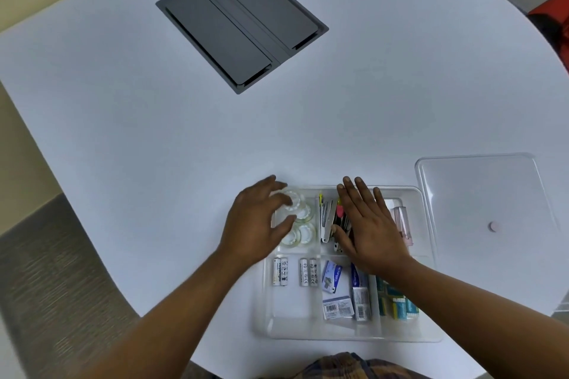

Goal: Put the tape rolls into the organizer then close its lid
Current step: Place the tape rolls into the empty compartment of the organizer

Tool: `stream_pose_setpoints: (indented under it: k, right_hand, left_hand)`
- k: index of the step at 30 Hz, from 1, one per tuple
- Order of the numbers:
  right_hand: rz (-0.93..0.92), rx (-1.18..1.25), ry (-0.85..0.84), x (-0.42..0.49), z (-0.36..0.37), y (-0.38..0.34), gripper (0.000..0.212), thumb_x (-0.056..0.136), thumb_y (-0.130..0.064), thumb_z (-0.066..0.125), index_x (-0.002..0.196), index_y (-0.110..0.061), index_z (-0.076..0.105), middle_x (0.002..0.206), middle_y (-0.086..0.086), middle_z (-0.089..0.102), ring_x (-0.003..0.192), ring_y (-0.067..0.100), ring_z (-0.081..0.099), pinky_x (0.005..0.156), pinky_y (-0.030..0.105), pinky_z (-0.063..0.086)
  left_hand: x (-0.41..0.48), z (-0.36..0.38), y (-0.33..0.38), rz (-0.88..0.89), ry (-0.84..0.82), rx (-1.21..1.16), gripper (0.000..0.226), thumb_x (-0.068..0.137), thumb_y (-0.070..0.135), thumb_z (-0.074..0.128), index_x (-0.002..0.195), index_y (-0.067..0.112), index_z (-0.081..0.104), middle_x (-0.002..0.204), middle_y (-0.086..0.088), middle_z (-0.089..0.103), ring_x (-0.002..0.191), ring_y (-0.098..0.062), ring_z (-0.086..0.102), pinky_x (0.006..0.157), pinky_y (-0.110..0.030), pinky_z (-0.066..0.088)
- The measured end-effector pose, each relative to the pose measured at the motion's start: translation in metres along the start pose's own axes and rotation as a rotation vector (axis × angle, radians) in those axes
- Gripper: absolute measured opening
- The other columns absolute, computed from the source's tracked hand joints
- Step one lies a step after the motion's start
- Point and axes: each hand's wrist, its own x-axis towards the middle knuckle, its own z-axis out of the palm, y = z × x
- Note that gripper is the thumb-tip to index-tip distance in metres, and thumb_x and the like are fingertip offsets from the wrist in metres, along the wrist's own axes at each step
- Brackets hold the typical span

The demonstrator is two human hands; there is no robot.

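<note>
A clear plastic organizer [348, 336] with several compartments sits at the near edge of the white table. Its back left compartment holds clear tape rolls [303, 232]. My left hand [257, 224] hovers over that compartment with its fingers curled around one more clear tape roll [292, 201], held just above the others. My right hand [371, 226] lies flat, fingers spread, over the middle back compartment with staplers and clips. The clear lid [480, 194] lies flat on the table to the right of the organizer, apart from both hands.
Batteries [294, 271], small staple boxes [345, 295] and teal boxes [397, 301] fill the front compartments. A pink item [401, 221] lies at the back right. A grey cable hatch [241, 23] is set into the table's far side. The table edge curves on the left.
</note>
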Motion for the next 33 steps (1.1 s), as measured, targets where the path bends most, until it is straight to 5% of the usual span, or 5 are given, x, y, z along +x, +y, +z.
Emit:
stream_pose_setpoints:
  k: [12, 17, 20, 24, 33]
  right_hand:
    - [-0.001, 0.026, 0.023, -0.002, 0.002, 0.002, 0.071, 0.095, -0.046, 0.038, 0.154, -0.018, 0.008, 0.162, 0.0, 0.006, 0.149, 0.017, -0.002, 0.12, 0.044, 0.005]
    - [-0.003, 0.041, 0.033, -0.002, -0.002, -0.001, 0.069, 0.096, -0.047, 0.037, 0.153, -0.016, 0.013, 0.162, 0.0, 0.01, 0.149, 0.016, 0.0, 0.121, 0.045, 0.007]
    - [0.066, 0.117, 0.132, 0.002, -0.01, -0.012, 0.056, 0.097, -0.04, 0.043, 0.146, -0.014, 0.036, 0.155, 0.004, 0.033, 0.147, 0.02, 0.019, 0.119, 0.046, 0.016]
    - [0.001, 0.172, 0.243, 0.016, -0.022, -0.039, 0.031, 0.085, -0.022, 0.066, 0.116, -0.017, 0.063, 0.114, 0.002, 0.068, 0.103, 0.028, 0.062, 0.086, 0.041, 0.048]
    - [-0.051, -0.091, -0.235, 0.053, -0.021, -0.073, 0.057, 0.075, 0.001, 0.06, 0.124, -0.018, 0.038, 0.082, 0.001, 0.067, 0.061, 0.026, 0.061, 0.051, 0.03, 0.04]
  left_hand:
    - [-0.028, 0.024, 0.011, -0.082, -0.052, 0.127, 0.034, 0.082, 0.038, 0.065, 0.114, 0.025, 0.064, 0.139, 0.002, 0.053, 0.142, -0.017, 0.028, 0.108, -0.036, 0.031]
    - [-0.041, 0.011, 0.0, -0.329, 0.121, -0.025, 0.068, 0.081, 0.041, 0.07, 0.138, 0.018, 0.043, 0.148, 0.001, 0.042, 0.138, -0.013, 0.035, 0.111, -0.033, 0.032]
    - [-0.055, 0.01, -0.014, -0.525, 0.139, -0.09, 0.078, 0.085, 0.049, 0.059, 0.147, 0.016, 0.027, 0.154, -0.002, 0.032, 0.141, -0.015, 0.029, 0.113, -0.033, 0.028]
    - [-0.071, 0.016, -0.038, -0.571, 0.059, 0.026, 0.077, 0.087, 0.056, 0.042, 0.148, 0.012, 0.025, 0.156, -0.007, 0.027, 0.143, -0.02, 0.026, 0.114, -0.038, 0.026]
    - [-0.093, 0.044, -0.065, -0.545, -0.285, 0.274, 0.091, 0.076, 0.08, 0.002, 0.142, 0.027, -0.029, 0.151, 0.002, -0.036, 0.138, -0.016, -0.034, 0.114, -0.045, -0.011]
